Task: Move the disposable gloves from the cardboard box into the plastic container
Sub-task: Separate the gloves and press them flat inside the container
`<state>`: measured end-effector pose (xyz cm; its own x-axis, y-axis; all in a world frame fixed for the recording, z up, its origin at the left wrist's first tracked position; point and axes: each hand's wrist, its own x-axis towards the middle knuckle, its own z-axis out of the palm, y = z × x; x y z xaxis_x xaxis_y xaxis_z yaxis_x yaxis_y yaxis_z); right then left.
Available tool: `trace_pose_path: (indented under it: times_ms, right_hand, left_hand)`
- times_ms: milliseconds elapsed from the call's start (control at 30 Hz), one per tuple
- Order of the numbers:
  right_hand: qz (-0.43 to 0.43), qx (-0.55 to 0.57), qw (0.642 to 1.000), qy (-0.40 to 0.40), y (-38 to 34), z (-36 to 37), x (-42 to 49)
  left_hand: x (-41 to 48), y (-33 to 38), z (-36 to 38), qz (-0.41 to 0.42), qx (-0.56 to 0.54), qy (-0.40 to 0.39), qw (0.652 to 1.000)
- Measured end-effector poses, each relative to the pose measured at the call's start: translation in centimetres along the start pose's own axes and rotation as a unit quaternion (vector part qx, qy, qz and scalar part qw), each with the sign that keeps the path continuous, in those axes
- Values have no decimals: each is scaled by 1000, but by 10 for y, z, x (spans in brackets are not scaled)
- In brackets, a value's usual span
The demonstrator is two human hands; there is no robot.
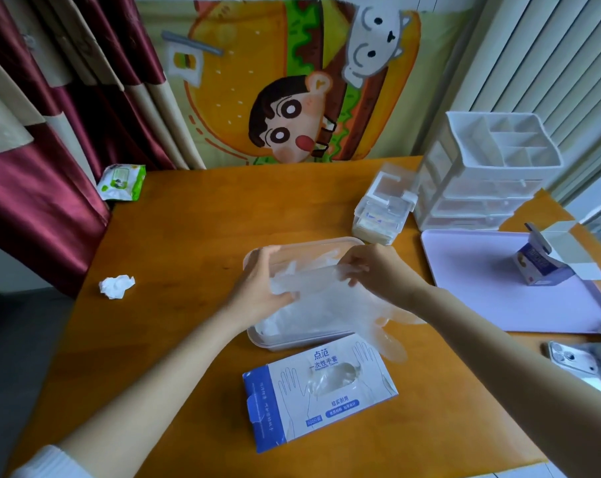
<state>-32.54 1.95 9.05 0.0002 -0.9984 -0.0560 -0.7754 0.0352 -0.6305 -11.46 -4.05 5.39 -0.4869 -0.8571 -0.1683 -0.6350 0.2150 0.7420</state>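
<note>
Straight ahead, on an orange-brown wooden table (195,236), two bare hands hold a clear glove (306,279) stretched just above an open plastic container (285,341). The left hand (261,288) pinches one end between thumb and curled fingers. The right hand (378,270) pinches the other end with its fingertips. More crumpled gloves (292,319) lie inside the container, and one hangs over its near right rim. The cardboard box (292,408) lies flat just in front of the container, a glove showing in its oval opening. A crumpled tissue (117,286) lies to the left. A lilac tray (481,298) and a white drawer unit (492,188) sit to the right.
</note>
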Motion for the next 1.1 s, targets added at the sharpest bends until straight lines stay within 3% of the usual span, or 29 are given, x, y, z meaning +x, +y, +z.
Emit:
trace_pose_path:
  times_ms: [100, 200, 333, 433, 533, 633, 700, 800, 867, 967, 1100]
  right_hand:
    - [-2, 2, 999, -33, -5, -1, 10]
    - [17, -2, 997, -73, -6, -2, 20]
    - [61, -112, 985, -113, 2, -13, 37]
    - [47, -136, 989, -46, -5, -28, 48]
    - [5, -97, 989, 112, -18, -42, 54]
    - [-115, -83, 955, 262, -25, -47, 47]
    - [-194, -115, 936, 270, -18, -42, 38]
    - [-209, -132, 943, 223, 4, -22, 27]
    - [-189, -154, 958, 149, 20, -3, 23]
    - [-120, -205, 970, -43, 38, 30, 25]
    - [-47, -215, 962, -161, 48, 68, 30]
  left_hand:
    - [-3, 20, 5, 132, 124, -18, 983]
    - [6, 24, 10, 203, 117, 69, 970]
    - [26, 22, -3, 150, 51, 97, 983]
    - [39, 38, -24, 154, 32, 86, 984]
    - [44, 55, -46, 195, 12, 117, 974]
    - [38, 58, -58, 263, 34, 92, 960]
    - [29, 49, -56, 307, 84, 64, 946]
    - [17, 23, -46, 339, 182, 34, 922]
    - [11, 6, -32, 334, 267, -24, 904]
    - [8, -15, -10, 260, 352, -157, 885]
    - [17, -27, 13, 195, 442, -261, 836]
